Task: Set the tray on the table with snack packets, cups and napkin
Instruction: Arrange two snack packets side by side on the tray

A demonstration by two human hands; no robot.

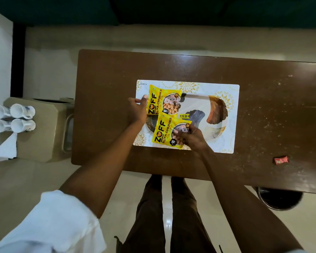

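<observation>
Left hand [137,111]: fingers closed on the left edge of the far snack packet [162,101], thumb up by its far corner. Right hand [192,136]: fingertips pinching the near snack packet [169,133] around its printed bowl, right of centre. Both packets lie flat on the left part of the tray [226,125], the near one overlapping the far one's near edge.

Handling, as judged: yellow foil pouches, light, soft, crinkly and slick; edge seams give the surest pinch. Slid rather than lifted, they may skate on the glossy tray.

The tray sits mid-table [102,79], its right half bare. It looks thin and rigid; best taken by opposite rims.

Four white cups [14,117] stand mouth-up in a cluster on a stool [44,128] left of the table; ceramic by the look, breakable, handles offered. A folded white napkin [5,147] lies just nearside of them; limp, pinch at a fold. A small red wrapper [281,159] lies near-right on the table.
</observation>
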